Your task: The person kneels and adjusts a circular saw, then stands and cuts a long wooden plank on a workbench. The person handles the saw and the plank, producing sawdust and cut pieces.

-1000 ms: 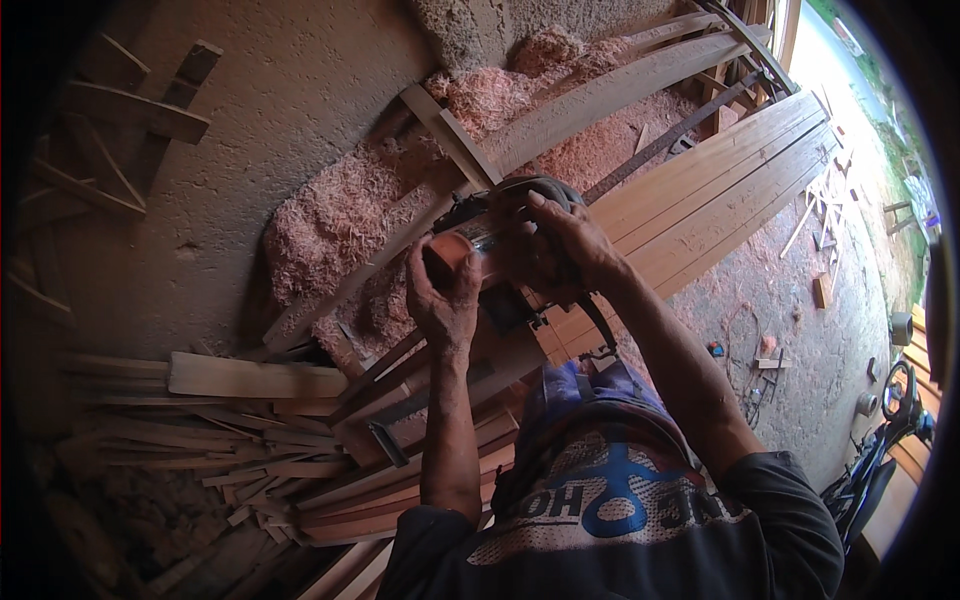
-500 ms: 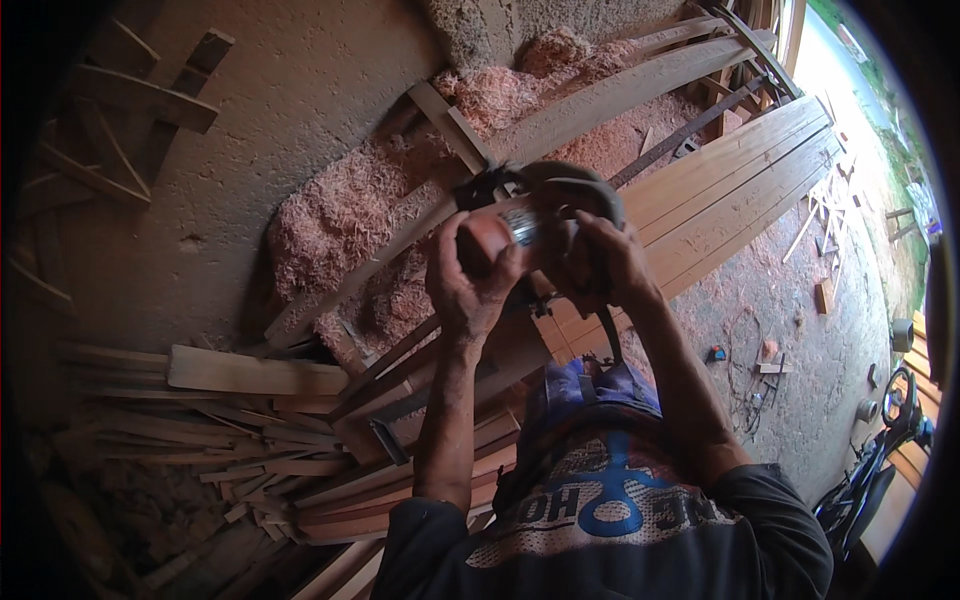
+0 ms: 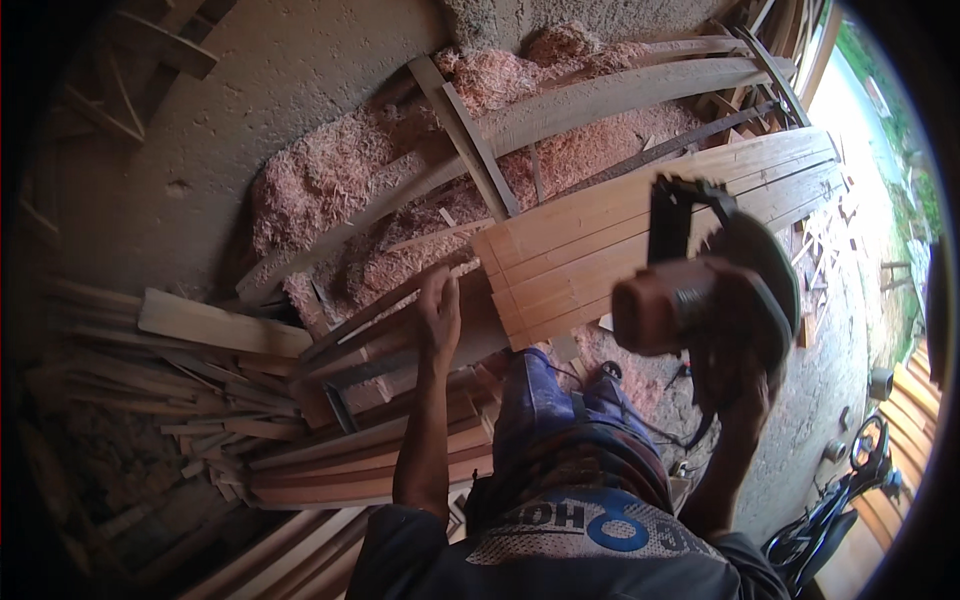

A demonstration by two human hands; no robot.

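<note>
My right hand (image 3: 748, 392) is wrapped round the rear handle of a circular saw (image 3: 690, 300), lifted off to the right of the boards. The saw has an orange-brown motor housing, a dark base plate and a rounded guard. Part of my right hand is lost in the saw's shadow. Over the dark timber to the left, my left hand (image 3: 438, 308) is raised with loosely extended fingers and nothing seen in it. Just right of it lies the cut end of a panel of long planks (image 3: 570, 265), side by side with narrow gaps between them.
Heaps of pink wood shavings (image 3: 330, 180) lie by the wall around a curved beam (image 3: 600, 95) and a crosspiece (image 3: 465, 140). Offcuts (image 3: 230, 420) are stacked at the left. A cord (image 3: 700, 430) hangs below the saw. A motorbike (image 3: 815, 530) stands at the lower right.
The saw has swung from in front of me, between both hands, to the right. My left hand has let go of it and moved lower. The planks' near end is uncovered.
</note>
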